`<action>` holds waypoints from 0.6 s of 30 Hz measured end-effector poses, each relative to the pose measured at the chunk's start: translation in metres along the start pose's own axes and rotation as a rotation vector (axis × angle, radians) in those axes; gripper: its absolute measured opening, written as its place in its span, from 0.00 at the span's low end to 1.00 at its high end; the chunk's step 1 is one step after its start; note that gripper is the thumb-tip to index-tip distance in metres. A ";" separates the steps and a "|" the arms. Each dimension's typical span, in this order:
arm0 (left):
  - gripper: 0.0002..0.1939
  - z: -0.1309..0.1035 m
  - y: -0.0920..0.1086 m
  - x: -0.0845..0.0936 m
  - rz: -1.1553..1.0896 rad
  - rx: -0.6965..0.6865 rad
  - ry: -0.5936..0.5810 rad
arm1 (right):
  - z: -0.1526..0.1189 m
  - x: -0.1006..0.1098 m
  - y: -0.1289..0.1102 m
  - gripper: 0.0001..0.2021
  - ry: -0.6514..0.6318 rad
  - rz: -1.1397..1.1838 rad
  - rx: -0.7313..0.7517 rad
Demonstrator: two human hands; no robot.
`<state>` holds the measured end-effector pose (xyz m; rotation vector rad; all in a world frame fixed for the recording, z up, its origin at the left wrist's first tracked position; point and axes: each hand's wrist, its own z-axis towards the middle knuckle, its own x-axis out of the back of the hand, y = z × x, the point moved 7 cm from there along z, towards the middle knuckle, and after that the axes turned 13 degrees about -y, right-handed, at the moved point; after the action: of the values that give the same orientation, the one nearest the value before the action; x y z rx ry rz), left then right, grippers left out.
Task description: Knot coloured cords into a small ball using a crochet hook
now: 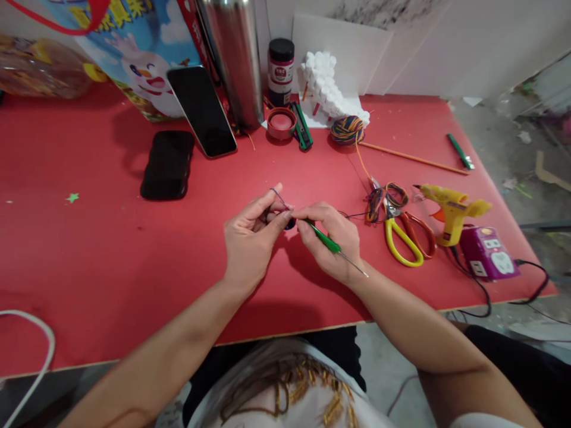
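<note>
Between my fingertips at the middle of the table is a small dark piece of yarn work [289,224], mostly hidden by the fingers. My left hand [255,229] pinches it, with a strand of yarn raised over the index finger. A crochet hook [328,239] with a green handle lies in my right hand [332,238]; its thin metal rear end points down toward the wrist, and its front tip is at the yarn work. From there a dark strand runs right to a loose bundle of multicoloured yarn [379,202].
Yellow-and-red-handled scissors [404,241], a yellow glue gun [452,208] and a purple power box [489,252] sit at the right. Behind are a yarn ball [348,131], a thin stick [414,158], a green cutter [302,128], a steel flask [236,59] and a leaning phone [203,110].
</note>
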<state>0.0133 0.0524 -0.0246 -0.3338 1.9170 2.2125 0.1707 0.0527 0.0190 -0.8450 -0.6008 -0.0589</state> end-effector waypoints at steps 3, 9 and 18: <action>0.22 0.000 -0.001 0.000 -0.014 0.012 -0.002 | -0.001 0.000 0.002 0.07 0.010 0.005 -0.041; 0.25 0.002 -0.001 -0.002 -0.057 0.098 -0.027 | -0.008 0.002 0.017 0.06 0.061 0.199 -0.220; 0.27 0.006 0.002 -0.006 -0.153 0.168 -0.071 | -0.002 0.001 0.023 0.04 0.038 0.527 -0.212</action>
<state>0.0185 0.0578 -0.0206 -0.3563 1.9531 1.9277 0.1788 0.0665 0.0026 -1.1837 -0.3241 0.3448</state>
